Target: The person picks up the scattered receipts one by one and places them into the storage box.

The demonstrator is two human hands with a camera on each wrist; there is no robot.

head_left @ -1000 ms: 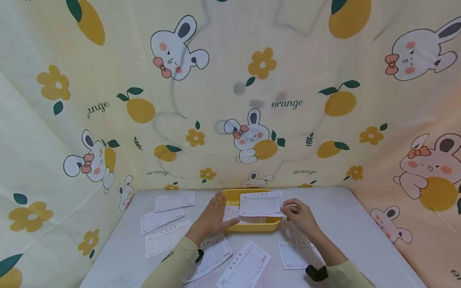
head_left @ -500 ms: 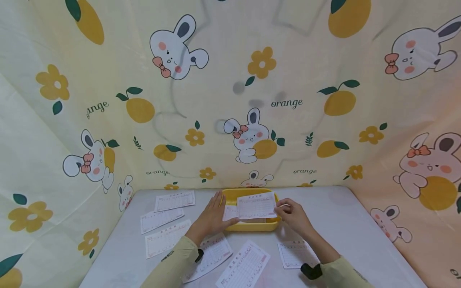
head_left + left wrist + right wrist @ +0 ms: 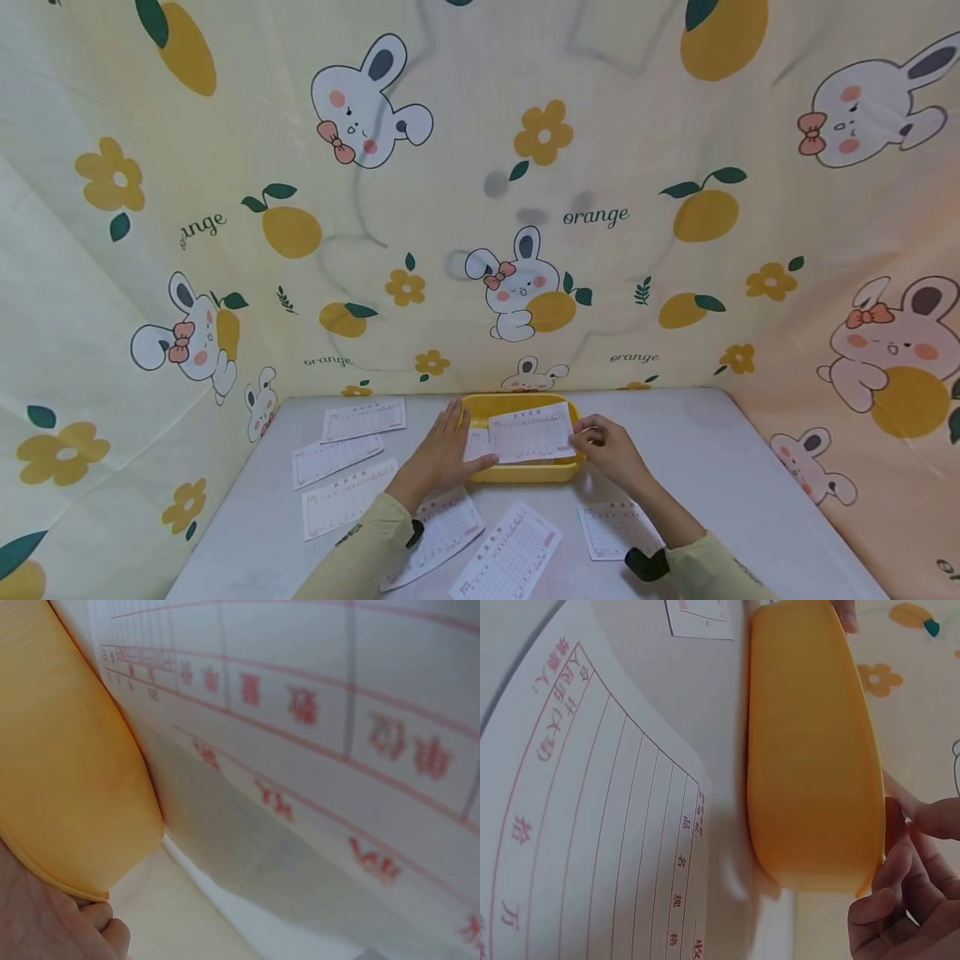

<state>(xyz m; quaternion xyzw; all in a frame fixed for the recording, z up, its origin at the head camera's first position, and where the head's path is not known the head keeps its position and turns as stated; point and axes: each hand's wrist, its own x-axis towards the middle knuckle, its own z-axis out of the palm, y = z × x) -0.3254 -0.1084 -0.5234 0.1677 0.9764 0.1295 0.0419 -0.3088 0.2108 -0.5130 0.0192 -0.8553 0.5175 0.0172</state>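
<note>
The right hand [image 3: 611, 450] pinches a printed slip [image 3: 530, 433] at its right edge, the fingers curled in and the thumb against them. The slip extends leftward from those fingertips, tilted slightly, its left end a little lower than its right, lying over the opening of a yellow tray [image 3: 525, 475]; whether it touches the tray's floor cannot be told. The hand is beside the tray's right end, close to the rim.

The left hand [image 3: 442, 450] grasps nothing: its fingers lie straight along the tray's left end, and the thumb points toward the held slip, near its lower left corner. Between that thumb and the held slip, part of another slip [image 3: 477, 444] shows inside the tray.

Farther out, more slips rest on the white desk [image 3: 697, 467]. To the left are an upper slip [image 3: 363, 419], a middle slip [image 3: 337, 460] and a lower slip [image 3: 350, 498]. A partly covered slip [image 3: 442, 533] lies beside the left forearm, an angled slip [image 3: 506, 552] between the arms, and a right-hand slip [image 3: 618, 531] partly behind the right forearm. Behind the desk hangs a cream cloth [image 3: 450, 192] printed with rabbits, oranges and flowers.
</note>
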